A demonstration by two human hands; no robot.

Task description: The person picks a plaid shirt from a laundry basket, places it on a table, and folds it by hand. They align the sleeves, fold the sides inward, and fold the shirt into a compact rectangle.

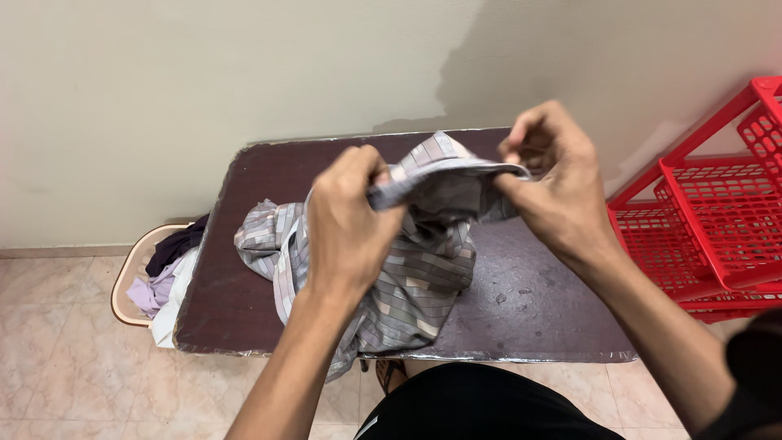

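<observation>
Now both hands, left hand (350, 224) and right hand (554, 183), pinched shut on grey checked shirt (415, 277) edge above worktop (529, 301); hem overhangs front edge, slack grip risks slide to floor.

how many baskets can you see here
3: a beige laundry basket on the floor left of the table, and two red baskets stacked on the right, partly cut off, so more may be hidden.

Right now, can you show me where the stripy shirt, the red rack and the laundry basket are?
stripy shirt (423, 277), head view, crumpled middle on the table.
red rack (717, 220), head view, mesh shelf.
laundry basket (130, 273), head view, beige rim.
</observation>
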